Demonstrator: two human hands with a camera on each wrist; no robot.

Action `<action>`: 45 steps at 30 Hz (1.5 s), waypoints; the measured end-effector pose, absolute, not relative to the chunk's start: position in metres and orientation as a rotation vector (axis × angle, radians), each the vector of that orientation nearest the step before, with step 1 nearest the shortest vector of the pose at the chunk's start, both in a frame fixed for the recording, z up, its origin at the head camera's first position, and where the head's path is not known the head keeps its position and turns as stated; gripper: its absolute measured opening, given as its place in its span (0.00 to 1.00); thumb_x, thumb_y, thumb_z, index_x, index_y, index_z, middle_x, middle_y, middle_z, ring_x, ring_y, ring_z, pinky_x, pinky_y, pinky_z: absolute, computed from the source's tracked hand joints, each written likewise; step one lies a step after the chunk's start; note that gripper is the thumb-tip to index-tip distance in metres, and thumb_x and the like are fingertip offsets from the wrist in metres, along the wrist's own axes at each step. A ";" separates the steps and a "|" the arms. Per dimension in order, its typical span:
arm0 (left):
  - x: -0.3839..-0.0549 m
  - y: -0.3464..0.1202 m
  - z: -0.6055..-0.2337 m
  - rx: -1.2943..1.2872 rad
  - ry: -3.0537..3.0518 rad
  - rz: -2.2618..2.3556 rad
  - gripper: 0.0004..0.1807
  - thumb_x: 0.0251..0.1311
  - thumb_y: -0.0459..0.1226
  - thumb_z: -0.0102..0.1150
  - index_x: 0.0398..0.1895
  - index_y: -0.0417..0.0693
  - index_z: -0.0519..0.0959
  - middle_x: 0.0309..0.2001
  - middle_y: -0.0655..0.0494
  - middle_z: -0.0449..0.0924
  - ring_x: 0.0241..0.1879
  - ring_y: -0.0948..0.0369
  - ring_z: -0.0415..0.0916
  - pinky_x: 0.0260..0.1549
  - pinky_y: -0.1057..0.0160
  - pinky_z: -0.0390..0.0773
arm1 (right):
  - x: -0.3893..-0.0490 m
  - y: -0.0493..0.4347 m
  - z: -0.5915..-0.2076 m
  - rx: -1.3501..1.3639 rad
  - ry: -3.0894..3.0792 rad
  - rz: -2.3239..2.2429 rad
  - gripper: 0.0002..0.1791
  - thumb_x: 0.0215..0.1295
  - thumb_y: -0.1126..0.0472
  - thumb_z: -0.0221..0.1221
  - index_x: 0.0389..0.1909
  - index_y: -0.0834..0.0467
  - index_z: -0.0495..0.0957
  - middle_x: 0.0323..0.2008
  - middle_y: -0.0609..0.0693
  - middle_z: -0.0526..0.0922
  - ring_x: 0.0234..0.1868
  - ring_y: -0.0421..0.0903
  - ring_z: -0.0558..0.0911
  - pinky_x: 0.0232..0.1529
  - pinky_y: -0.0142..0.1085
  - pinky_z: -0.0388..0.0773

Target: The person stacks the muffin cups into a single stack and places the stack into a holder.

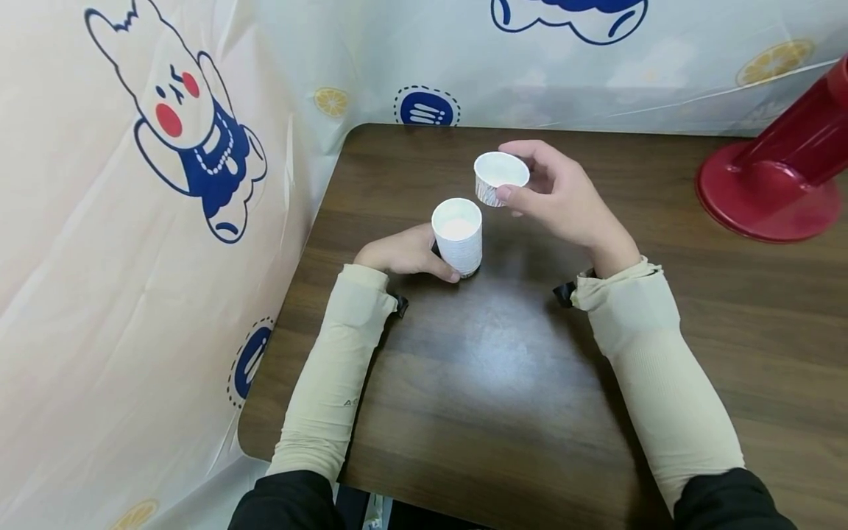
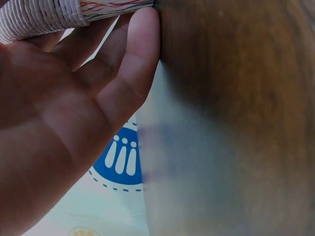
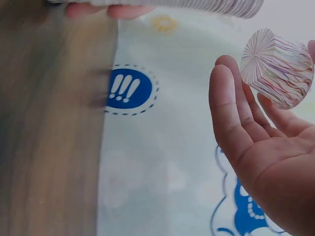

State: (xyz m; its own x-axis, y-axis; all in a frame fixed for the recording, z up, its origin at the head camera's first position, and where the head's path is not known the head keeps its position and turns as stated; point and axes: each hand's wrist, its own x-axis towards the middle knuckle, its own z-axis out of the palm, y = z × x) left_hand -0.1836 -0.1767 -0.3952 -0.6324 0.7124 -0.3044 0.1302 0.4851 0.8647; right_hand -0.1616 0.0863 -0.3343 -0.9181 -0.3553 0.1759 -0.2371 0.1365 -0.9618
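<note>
A tall stack of white paper cups (image 1: pixel 458 237) stands upright near the far edge of the brown table. My left hand (image 1: pixel 411 250) holds it low down, the thumb in front and the other fingers largely hidden behind. In the left wrist view the stacked rims (image 2: pixel 39 19) lie above the palm. Just above and right of the stack, my right hand (image 1: pixel 553 193) pinches a single paper cup (image 1: pixel 501 177) by its side, mouth up. The right wrist view shows that cup's patterned base and wall (image 3: pixel 278 69), with several fingers of this hand apart from it.
The wooden table (image 1: pixel 464 412) has a rounded left corner. At its right side leans a glossy red cylinder on a round red base (image 1: pixel 768 195). A pale printed curtain (image 1: pixel 165 309) hangs along the left and back edges.
</note>
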 end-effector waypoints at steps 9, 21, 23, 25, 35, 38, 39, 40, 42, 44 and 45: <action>-0.183 -0.176 -0.395 0.693 2.064 1.131 0.41 0.50 0.32 0.76 0.68 0.42 0.66 0.60 0.50 0.75 0.59 0.56 0.69 0.64 0.58 0.62 | -0.151 0.079 -0.327 -0.661 2.313 -1.759 0.27 0.64 0.66 0.67 0.64 0.61 0.73 0.50 0.54 0.79 0.39 0.52 0.82 0.43 0.33 0.77; -0.183 -0.177 -0.391 0.694 2.045 1.143 0.40 0.50 0.32 0.75 0.68 0.43 0.66 0.60 0.51 0.75 0.58 0.56 0.70 0.63 0.59 0.63 | -0.146 0.061 -0.328 -0.788 2.300 -1.724 0.30 0.67 0.63 0.65 0.68 0.59 0.68 0.55 0.50 0.77 0.51 0.48 0.80 0.52 0.40 0.77; -0.183 -0.177 -0.392 0.693 2.036 1.155 0.41 0.50 0.32 0.75 0.68 0.43 0.66 0.59 0.51 0.75 0.58 0.57 0.70 0.63 0.59 0.63 | -0.144 0.057 -0.328 -0.798 2.281 -1.728 0.31 0.67 0.63 0.65 0.69 0.59 0.67 0.57 0.50 0.76 0.54 0.48 0.79 0.54 0.41 0.77; -0.183 -0.177 -0.392 0.694 2.033 1.170 0.41 0.50 0.31 0.76 0.68 0.44 0.65 0.60 0.52 0.74 0.58 0.57 0.70 0.63 0.59 0.64 | -0.143 0.053 -0.329 -0.803 2.263 -1.735 0.32 0.67 0.64 0.65 0.70 0.59 0.67 0.58 0.50 0.76 0.55 0.48 0.79 0.56 0.42 0.76; -0.184 -0.176 -0.393 0.664 2.067 1.149 0.41 0.51 0.34 0.76 0.67 0.44 0.64 0.59 0.54 0.73 0.58 0.58 0.70 0.62 0.58 0.65 | -0.143 0.044 -0.341 -0.811 2.274 -1.627 0.31 0.68 0.62 0.63 0.70 0.58 0.66 0.59 0.52 0.75 0.53 0.48 0.77 0.55 0.42 0.74; -0.185 -0.176 -0.393 0.663 2.058 1.153 0.39 0.50 0.33 0.76 0.65 0.44 0.66 0.58 0.54 0.75 0.57 0.58 0.71 0.61 0.59 0.66 | -0.146 0.048 -0.347 -0.828 2.217 -1.630 0.31 0.69 0.66 0.62 0.70 0.59 0.64 0.61 0.53 0.73 0.56 0.50 0.76 0.57 0.45 0.73; -0.185 -0.176 -0.393 0.661 2.054 1.154 0.39 0.50 0.33 0.76 0.65 0.43 0.67 0.57 0.54 0.75 0.56 0.58 0.71 0.61 0.59 0.66 | -0.147 0.048 -0.350 -0.833 2.198 -1.630 0.31 0.69 0.66 0.62 0.71 0.59 0.64 0.62 0.53 0.72 0.57 0.50 0.75 0.57 0.47 0.72; -0.185 -0.176 -0.394 0.662 2.053 1.153 0.38 0.50 0.33 0.76 0.64 0.43 0.67 0.57 0.53 0.76 0.56 0.58 0.71 0.61 0.59 0.66 | -0.148 0.049 -0.352 -0.840 2.188 -1.625 0.31 0.69 0.67 0.61 0.71 0.59 0.63 0.62 0.54 0.71 0.58 0.51 0.75 0.58 0.48 0.72; -0.185 -0.176 -0.394 0.666 2.054 1.149 0.38 0.50 0.33 0.76 0.64 0.43 0.68 0.56 0.53 0.76 0.56 0.58 0.71 0.61 0.59 0.66 | -0.150 0.050 -0.354 -0.850 2.171 -1.621 0.31 0.69 0.67 0.61 0.71 0.58 0.63 0.64 0.53 0.70 0.60 0.51 0.73 0.59 0.49 0.71; -0.184 -0.177 -0.395 0.663 2.066 1.135 0.38 0.50 0.33 0.77 0.64 0.43 0.68 0.56 0.54 0.76 0.56 0.58 0.71 0.61 0.59 0.66 | -0.150 0.049 -0.355 -0.860 2.176 -1.610 0.31 0.69 0.66 0.61 0.71 0.58 0.63 0.65 0.53 0.69 0.60 0.51 0.73 0.59 0.50 0.71; -0.184 -0.178 -0.395 0.655 2.071 1.131 0.38 0.50 0.34 0.76 0.64 0.43 0.68 0.57 0.54 0.76 0.56 0.58 0.71 0.61 0.59 0.65 | -0.151 0.049 -0.356 -0.862 2.181 -1.601 0.31 0.69 0.66 0.61 0.71 0.58 0.63 0.65 0.52 0.69 0.60 0.51 0.73 0.58 0.50 0.71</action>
